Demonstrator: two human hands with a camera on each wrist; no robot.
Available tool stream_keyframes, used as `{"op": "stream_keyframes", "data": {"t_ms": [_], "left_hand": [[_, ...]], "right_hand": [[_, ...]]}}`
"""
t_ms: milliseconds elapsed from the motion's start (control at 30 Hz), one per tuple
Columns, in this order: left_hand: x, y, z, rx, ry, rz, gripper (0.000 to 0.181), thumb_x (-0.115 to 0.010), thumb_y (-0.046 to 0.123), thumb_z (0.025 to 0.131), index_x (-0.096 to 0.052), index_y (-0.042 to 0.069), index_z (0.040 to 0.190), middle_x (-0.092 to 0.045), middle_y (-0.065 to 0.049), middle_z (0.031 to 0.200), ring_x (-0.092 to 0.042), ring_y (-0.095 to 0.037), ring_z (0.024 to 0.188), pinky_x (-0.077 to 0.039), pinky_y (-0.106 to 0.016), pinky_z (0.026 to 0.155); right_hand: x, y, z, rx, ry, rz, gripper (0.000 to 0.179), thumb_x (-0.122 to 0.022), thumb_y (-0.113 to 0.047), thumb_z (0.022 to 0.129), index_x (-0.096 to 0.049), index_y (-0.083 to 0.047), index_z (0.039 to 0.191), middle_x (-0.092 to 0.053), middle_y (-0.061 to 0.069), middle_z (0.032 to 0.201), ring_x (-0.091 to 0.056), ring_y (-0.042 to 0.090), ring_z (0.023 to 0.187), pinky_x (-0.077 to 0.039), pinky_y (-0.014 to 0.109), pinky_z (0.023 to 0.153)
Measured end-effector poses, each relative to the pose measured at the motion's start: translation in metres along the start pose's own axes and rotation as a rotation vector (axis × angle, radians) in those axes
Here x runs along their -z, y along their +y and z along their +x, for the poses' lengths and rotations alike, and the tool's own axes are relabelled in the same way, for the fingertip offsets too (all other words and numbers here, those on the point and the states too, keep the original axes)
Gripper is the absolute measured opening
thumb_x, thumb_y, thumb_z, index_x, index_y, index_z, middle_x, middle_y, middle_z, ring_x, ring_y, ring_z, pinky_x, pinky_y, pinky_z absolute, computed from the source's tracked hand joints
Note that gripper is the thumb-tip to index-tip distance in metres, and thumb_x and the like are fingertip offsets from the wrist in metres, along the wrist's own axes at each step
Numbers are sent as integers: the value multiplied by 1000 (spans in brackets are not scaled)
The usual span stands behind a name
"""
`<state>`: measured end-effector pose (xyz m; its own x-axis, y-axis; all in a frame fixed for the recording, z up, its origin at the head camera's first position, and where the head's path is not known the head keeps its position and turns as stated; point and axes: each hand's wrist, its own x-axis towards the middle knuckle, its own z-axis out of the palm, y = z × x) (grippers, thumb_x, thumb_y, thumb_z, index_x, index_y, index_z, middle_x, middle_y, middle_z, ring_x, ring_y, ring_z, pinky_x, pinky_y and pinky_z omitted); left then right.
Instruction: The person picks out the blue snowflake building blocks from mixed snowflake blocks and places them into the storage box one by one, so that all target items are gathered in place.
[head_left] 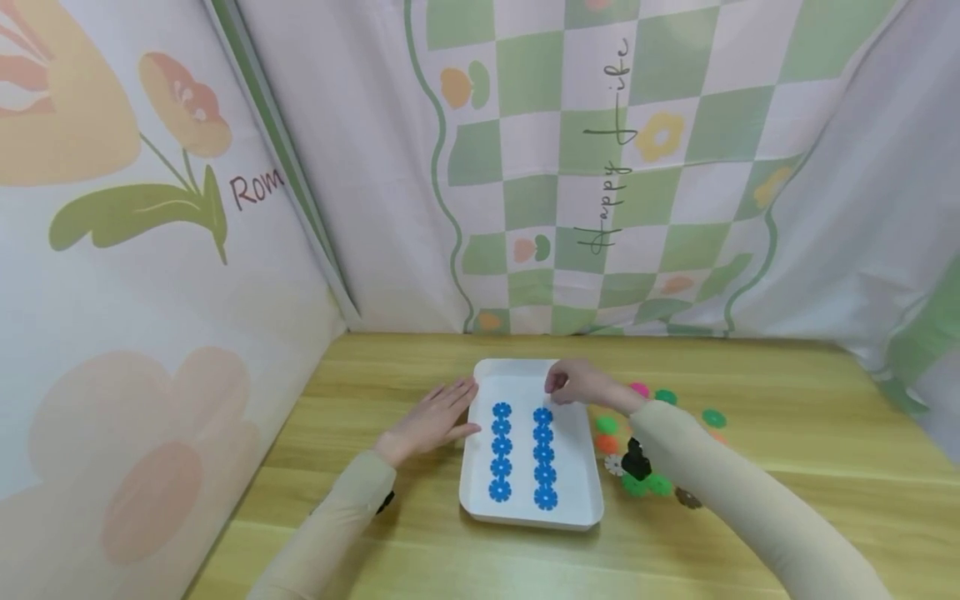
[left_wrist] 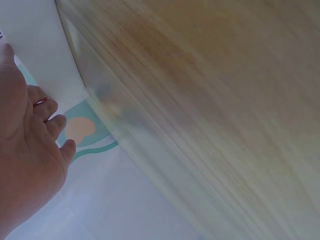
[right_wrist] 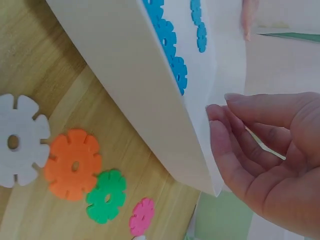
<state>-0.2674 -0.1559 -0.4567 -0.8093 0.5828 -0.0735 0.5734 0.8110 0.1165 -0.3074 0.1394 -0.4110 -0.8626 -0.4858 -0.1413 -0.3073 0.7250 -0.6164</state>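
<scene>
A white tray [head_left: 522, 516] lies on the table, with two columns of blue snowflake-shaped plastic discs in it, the left column [head_left: 502, 447] and the right column [head_left: 543, 453]. Within each column the discs touch or overlap. My left hand [head_left: 431, 421] rests at the tray's left edge with its fingers extended; the left wrist view shows its palm side. Over the tray's far right part is my right hand [head_left: 581, 383], just beyond the top disc of the right column. Its fingers [right_wrist: 225, 145] are loosely bent, thumb close to the index finger, and nothing shows between them.
Right of the tray, loose discs lie scattered: orange [right_wrist: 73, 164], green [right_wrist: 106, 196], pink [right_wrist: 142, 216], white [right_wrist: 20, 140] and brown [head_left: 687, 497]. The right forearm covers some of them. A patterned curtain [head_left: 600, 167] hangs behind the wooden table [head_left: 390, 533], and a printed wall covering [head_left: 150, 292] stands at left.
</scene>
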Motion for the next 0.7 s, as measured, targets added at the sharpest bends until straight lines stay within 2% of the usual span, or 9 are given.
{"op": "stream_keyframes", "data": {"t_ms": [133, 233, 367, 533, 700], "left_hand": [[-3, -2, 2, -7, 9, -6, 75, -39, 54, 103, -20, 7, 158, -18, -9, 167, -20, -28, 155, -18, -47, 128], [-4, -4, 2, -11, 11, -22, 75, -39, 54, 103, -19, 6, 158, -17, -9, 167, -19, -28, 155, -18, -47, 128], [-6, -8, 1, 2, 14, -75, 76, -40, 53, 103, -17, 7, 159, -16, -9, 167, -17, -27, 156, -17, -47, 128], [-8, -13, -2, 23, 39, -119, 78, -40, 55, 102, -16, 8, 159, -17, -12, 167, -18, -28, 155, -18, -50, 127], [-10, -20, -7, 61, 117, -111, 75, -45, 51, 102, -21, 6, 158, -22, -15, 165, -23, -35, 153, -20, -59, 124]], "right_hand": [[6, 12, -12, 101, 61, 56, 14, -65, -1, 88, -67, 7, 99, -69, 15, 91, -64, 18, 81, -58, 31, 72], [9, 21, -21, 141, 111, 87, 15, -63, -3, 89, -66, 8, 99, -68, 14, 89, -63, 16, 79, -56, 28, 68], [11, 32, -30, 133, 185, 111, 15, -62, -4, 91, -66, 7, 101, -69, 15, 92, -64, 19, 84, -56, 27, 71], [15, 44, -42, 118, 291, 68, 14, -62, -4, 94, -66, 6, 103, -70, 19, 97, -67, 26, 88, -57, 30, 75], [21, 60, -58, 105, 359, 33, 15, -61, -4, 95, -65, 6, 106, -70, 23, 102, -69, 32, 92, -60, 40, 79]]}}
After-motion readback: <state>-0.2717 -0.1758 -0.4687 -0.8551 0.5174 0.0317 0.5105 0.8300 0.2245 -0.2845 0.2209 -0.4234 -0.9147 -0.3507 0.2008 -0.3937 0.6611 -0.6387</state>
